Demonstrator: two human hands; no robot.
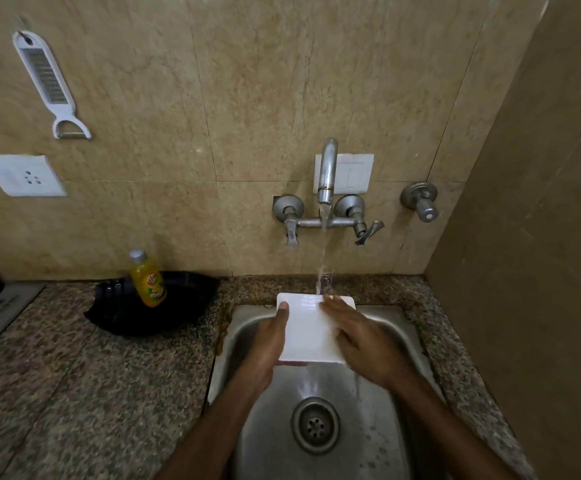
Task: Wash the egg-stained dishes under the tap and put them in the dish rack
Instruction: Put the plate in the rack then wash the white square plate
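A white square plate (308,327) is held over the steel sink (396,441), tilted toward me under the running tap (327,171). Water falls on the plate's far edge and runs off its near edge into the basin. My left hand (270,344) grips the plate's left side, thumb on top. My right hand (361,341) lies flat on the plate's right half, fingers spread across its surface. The plate's right edge is hidden under that hand.
A yellow dish-soap bottle (147,280) stands in a black tray (178,313) on the speckled counter (74,393) left of the sink. A grater (44,77) and socket (22,174) are on the wall. A brown side wall (541,271) closes in on the right.
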